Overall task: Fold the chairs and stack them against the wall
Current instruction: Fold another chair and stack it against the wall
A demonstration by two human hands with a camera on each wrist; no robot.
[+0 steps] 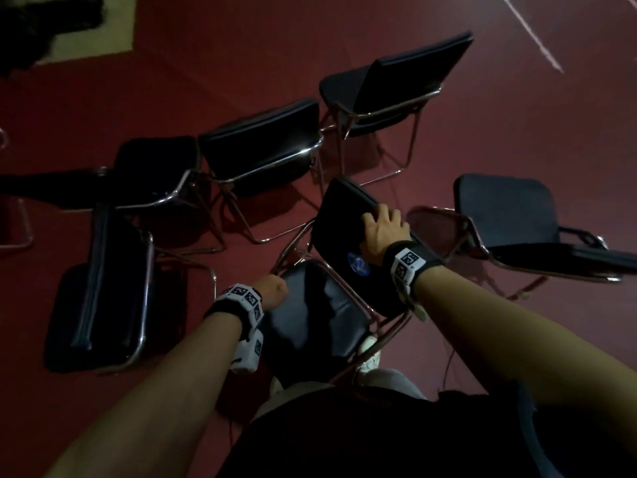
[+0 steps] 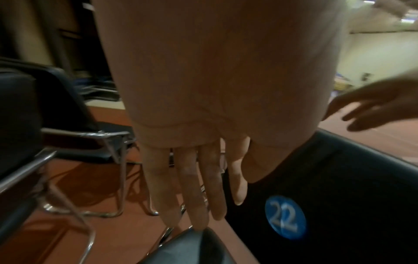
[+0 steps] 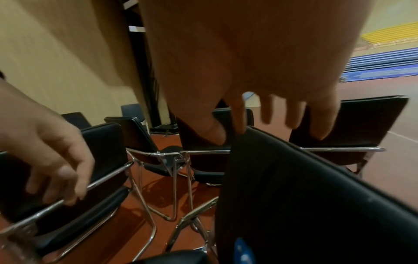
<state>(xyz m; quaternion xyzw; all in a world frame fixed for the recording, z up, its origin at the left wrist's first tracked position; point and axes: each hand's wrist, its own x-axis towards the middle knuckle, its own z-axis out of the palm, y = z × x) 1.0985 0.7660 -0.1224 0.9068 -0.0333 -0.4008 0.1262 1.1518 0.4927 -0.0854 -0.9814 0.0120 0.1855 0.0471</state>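
Chair (image 1: 320, 312) stood at lower centre; left hand (image 1: 272, 291) hung over its seat, fingers (image 2: 192, 187) straight, close together, tips at the seat edge; right hand (image 1: 382, 229) lay over the backrest (image 1: 344, 219) top, fingers spread; other chairs (image 1: 262, 146) stood beyond.

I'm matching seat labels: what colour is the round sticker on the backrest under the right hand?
Blue, with a pale "22" on the sticker; clearest in the left wrist view.

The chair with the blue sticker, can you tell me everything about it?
The chair with the blue sticker has a black padded seat and backrest on a shiny metal tube frame. The round sticker on the backrest reads 22. It stands unfolded on the red floor. The right hand grips the backrest's top edge; the left hand reaches the seat's front.
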